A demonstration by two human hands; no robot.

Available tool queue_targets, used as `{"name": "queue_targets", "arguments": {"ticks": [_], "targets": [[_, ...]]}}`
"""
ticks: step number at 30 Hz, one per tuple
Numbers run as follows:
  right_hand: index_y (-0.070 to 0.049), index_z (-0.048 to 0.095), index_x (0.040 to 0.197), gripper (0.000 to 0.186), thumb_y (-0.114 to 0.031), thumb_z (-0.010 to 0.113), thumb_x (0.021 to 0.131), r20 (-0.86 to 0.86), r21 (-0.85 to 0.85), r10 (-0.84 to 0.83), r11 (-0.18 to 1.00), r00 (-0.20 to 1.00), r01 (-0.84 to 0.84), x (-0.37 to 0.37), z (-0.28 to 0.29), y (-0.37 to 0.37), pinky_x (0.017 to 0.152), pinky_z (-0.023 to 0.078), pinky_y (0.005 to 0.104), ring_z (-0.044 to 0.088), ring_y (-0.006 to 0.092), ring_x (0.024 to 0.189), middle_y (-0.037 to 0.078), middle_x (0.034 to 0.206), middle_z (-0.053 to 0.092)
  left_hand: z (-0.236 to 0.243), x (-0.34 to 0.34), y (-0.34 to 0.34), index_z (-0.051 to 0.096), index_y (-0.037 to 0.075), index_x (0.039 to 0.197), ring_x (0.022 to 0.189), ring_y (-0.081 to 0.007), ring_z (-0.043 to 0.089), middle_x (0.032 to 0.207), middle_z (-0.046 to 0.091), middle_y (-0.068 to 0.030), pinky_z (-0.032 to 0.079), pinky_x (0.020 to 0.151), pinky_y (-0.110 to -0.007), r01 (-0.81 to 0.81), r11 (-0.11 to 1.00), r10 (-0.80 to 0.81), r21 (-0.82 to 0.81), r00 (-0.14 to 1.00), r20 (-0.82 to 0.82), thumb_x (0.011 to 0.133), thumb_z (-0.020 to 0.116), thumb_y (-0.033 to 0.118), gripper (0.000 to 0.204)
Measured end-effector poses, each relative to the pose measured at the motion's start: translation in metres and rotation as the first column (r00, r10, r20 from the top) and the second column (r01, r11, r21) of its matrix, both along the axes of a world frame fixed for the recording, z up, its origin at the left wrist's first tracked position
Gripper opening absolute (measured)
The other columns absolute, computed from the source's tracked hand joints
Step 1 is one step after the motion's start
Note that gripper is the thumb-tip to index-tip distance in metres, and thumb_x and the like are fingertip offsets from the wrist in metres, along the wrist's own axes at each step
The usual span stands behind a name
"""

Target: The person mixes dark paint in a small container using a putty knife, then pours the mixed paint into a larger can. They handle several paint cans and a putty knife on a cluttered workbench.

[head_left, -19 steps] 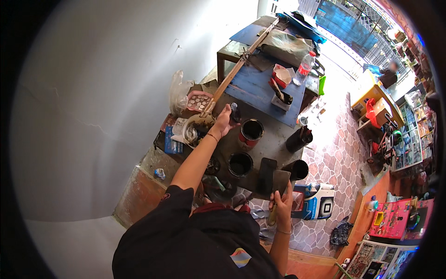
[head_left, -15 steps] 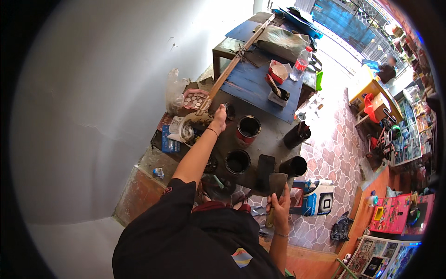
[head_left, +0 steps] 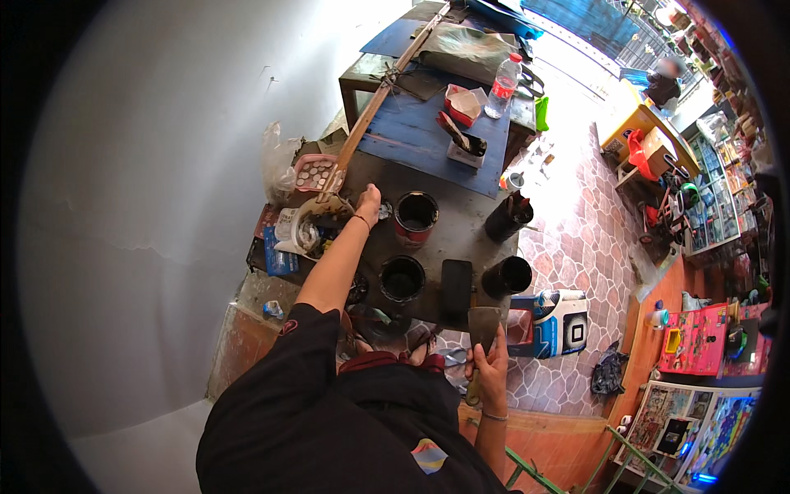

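In my right hand [head_left: 491, 369] is a putty knife [head_left: 484, 327], its broad dark blade pointing away from me and its handle end showing below my fingers. My left hand [head_left: 368, 206] reaches over the grey tabletop with fingers curled. A small dark-and-grey object [head_left: 385, 211] shows beside its fingers, too unclear to name. Just right of that hand stands a red-and-black open can [head_left: 415, 230]. Nearer me is a dark open can [head_left: 402, 280]. A stained white bucket [head_left: 306, 216] with scraps in it is left of my left hand.
Two black cylindrical containers [head_left: 508, 277] stand at the table's right edge, near a black flat rectangular object [head_left: 456, 284]. A wooden strip [head_left: 370, 111] crosses the blue board [head_left: 428, 136], which bears a bottle [head_left: 504, 86]. A printed box [head_left: 564, 323] is on the floor at right.
The whole scene has shifted left and slightly up in the view. My left hand has changed its turn, and a grey object now shows beside it. My right hand keeps the putty knife.
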State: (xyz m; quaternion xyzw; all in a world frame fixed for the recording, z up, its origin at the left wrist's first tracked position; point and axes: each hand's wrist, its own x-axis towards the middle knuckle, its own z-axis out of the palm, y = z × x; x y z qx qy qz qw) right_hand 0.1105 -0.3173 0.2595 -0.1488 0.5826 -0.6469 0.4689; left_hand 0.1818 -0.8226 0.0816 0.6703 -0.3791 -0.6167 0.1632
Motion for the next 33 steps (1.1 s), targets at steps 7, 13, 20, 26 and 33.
{"name": "queue_targets", "arguments": {"ticks": [7, 13, 20, 26, 33], "targets": [[-0.016, 0.023, 0.164, 0.067, -0.008, 0.057, 0.106, -0.061, 0.054, 0.032, 0.998, 0.998, -0.029, -0.006, 0.007, -0.014, 0.05, 0.049, 0.0238, 0.06, 0.0099, 0.058, 0.004, 0.082, 0.063, 0.071, -0.007, 0.033, 0.036, -0.003, 0.157, 0.148, -0.0422, 0.039, 0.16, 0.038, -0.0293, 0.034, 0.122, -0.049, 0.223, 0.947, -0.152, -0.232, 0.946, 0.287, 0.103, 0.037, 0.035, 0.065], [-0.014, 0.023, 0.163, 0.066, -0.011, 0.057, 0.107, -0.052, 0.012, 0.02, 1.0, 0.998, -0.02, -0.017, 0.007, -0.033, 0.048, 0.046, 0.0226, 0.058, 0.0097, 0.057, 0.004, 0.082, 0.063, 0.083, 0.037, 0.053, 0.01, 0.006, 0.164, 0.148, -0.0408, 0.04, 0.16, 0.04, -0.0269, 0.037, 0.121, -0.044, 0.745, 0.503, -0.604, -0.437, 0.665, 0.439, 0.077, 0.081, 0.02, 0.113], [-0.015, 0.024, 0.163, 0.066, -0.009, 0.058, 0.106, -0.025, 0.022, 0.043, 0.999, 0.999, -0.043, -0.023, 0.002, -0.036, 0.049, 0.047, 0.0226, 0.059, 0.0096, 0.058, 0.005, 0.083, 0.063, 0.052, 0.041, 0.082, -0.014, 0.017, 0.165, 0.145, -0.0366, 0.046, 0.158, 0.045, -0.023, 0.034, 0.123, -0.048, 0.596, 0.452, -0.733, -0.664, 0.672, 0.104, 0.048, 0.105, 0.037, 0.168], [-0.014, 0.024, 0.163, 0.067, -0.008, 0.057, 0.105, -0.006, 0.048, 0.031, 0.998, 1.0, -0.03, -0.022, 0.003, -0.033, 0.051, 0.048, 0.0236, 0.059, 0.0101, 0.059, 0.005, 0.083, 0.063, 0.051, 0.025, 0.091, -0.012, 0.017, 0.165, 0.135, -0.0342, 0.056, 0.142, 0.06, -0.0155, 0.039, 0.12, -0.047, 0.487, 0.472, -0.728, -0.735, 0.685, -0.013, 0.049, 0.106, 0.036, 0.166], [-0.013, 0.024, 0.163, 0.066, -0.009, 0.057, 0.106, -0.024, 0.056, 0.024, 0.998, 0.999, -0.023, -0.021, 0.004, -0.029, 0.05, 0.047, 0.0234, 0.059, 0.0104, 0.059, 0.005, 0.083, 0.063, 0.072, 0.021, 0.101, 0.003, 0.017, 0.164, 0.129, -0.0323, 0.061, 0.138, 0.063, -0.0121, 0.044, 0.117, -0.047, 0.434, 0.387, -0.651, -0.813, 0.754, 0.092, 0.051, 0.104, 0.031, 0.152]]}}
